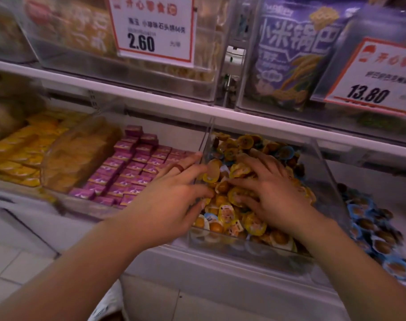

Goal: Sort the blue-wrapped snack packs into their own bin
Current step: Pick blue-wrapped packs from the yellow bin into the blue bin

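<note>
A clear plastic bin on the lower shelf holds a heap of small round snack packs, mostly yellow-wrapped, with a few blue-wrapped packs showing at the back and one near the front. Both my hands are in this bin. My left hand, with a dark ring, reaches over the bin's left wall, fingers spread onto the packs. My right hand lies palm down on the heap with fingers spread. To the right, another bin holds only blue-wrapped packs.
Left of the mixed bin, a clear bin holds purple boxed snacks, then yellow-wrapped bars. A white shelf rail runs above, carrying bins with price tags and purple bags. Tiled floor lies at lower left.
</note>
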